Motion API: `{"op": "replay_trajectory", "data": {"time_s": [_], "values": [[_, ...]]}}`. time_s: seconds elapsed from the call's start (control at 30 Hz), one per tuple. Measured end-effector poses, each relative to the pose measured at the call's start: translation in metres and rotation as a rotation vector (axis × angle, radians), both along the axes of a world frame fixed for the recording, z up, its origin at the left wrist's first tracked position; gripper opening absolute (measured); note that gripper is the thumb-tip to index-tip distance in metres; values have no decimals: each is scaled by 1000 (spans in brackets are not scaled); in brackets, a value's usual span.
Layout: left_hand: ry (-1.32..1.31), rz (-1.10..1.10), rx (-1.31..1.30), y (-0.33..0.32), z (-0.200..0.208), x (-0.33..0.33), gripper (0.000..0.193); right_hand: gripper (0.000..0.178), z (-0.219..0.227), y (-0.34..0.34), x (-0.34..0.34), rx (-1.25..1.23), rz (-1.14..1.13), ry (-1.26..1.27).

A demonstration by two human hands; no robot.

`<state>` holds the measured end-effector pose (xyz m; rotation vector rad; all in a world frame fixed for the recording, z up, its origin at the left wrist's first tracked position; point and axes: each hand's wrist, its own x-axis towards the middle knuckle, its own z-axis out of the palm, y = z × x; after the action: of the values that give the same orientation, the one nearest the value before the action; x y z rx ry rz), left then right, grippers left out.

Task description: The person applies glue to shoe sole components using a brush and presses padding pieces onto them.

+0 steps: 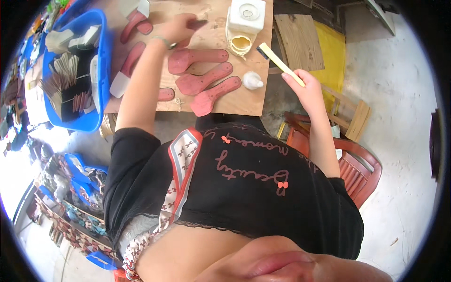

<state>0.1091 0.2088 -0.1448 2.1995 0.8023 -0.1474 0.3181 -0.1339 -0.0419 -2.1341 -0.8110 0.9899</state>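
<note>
My right hand [304, 89] is closed round the pale yellow handle of a brush [284, 66]. Its dark bristles point toward the table, just off the table's right edge. Over the far part of the table reaches my left hand [178, 29], fingers bent together, with a small dark piece showing at their tips; what it belongs to is hidden. Below that hand lie several red shoe insoles, including a top one [199, 58], a middle one [204, 80] and a near one [213, 97]. A white container [245, 21] stands beyond, with a cream-smeared opening [240, 43] in front.
A small white bottle [252, 80] stands near the right edge of the wooden table [239, 107]. At left, a blue basket [102, 70] holds stacked pale pieces. More insoles [134, 56] lie beyond my left forearm. A red wooden chair [361, 169] stands at right.
</note>
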Motion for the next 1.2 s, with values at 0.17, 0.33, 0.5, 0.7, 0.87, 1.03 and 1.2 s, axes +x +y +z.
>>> {"op": "replay_trajectory", "data": {"time_s": [0.17, 0.33, 0.5, 0.7, 0.87, 1.03, 1.2], "values": [[-426, 323, 102, 3, 45, -74, 39, 40, -26, 27, 16, -158, 239, -163], [-527, 772, -133, -41, 93, -112, 31, 45, -56, 72, 24, -300, 309, -239], [-885, 1133, -499, -73, 83, -151, 32, 46, -71, 104, 22, -386, 424, -376], [-906, 1399, -674, -103, 87, -159, 32, 42, -74, 125, 9, -510, 465, -466], [-891, 1360, -663, -110, 82, -172, 25, 45, -84, 126, 12, -462, 478, -507], [-972, 1413, -1030, -119, 54, -193, 20, 39, -52, 128, 3, -562, 557, -494], [-1030, 1493, -1238, -159, 68, -165, 26, 39, -64, 110, 6, -542, 551, -495]]}}
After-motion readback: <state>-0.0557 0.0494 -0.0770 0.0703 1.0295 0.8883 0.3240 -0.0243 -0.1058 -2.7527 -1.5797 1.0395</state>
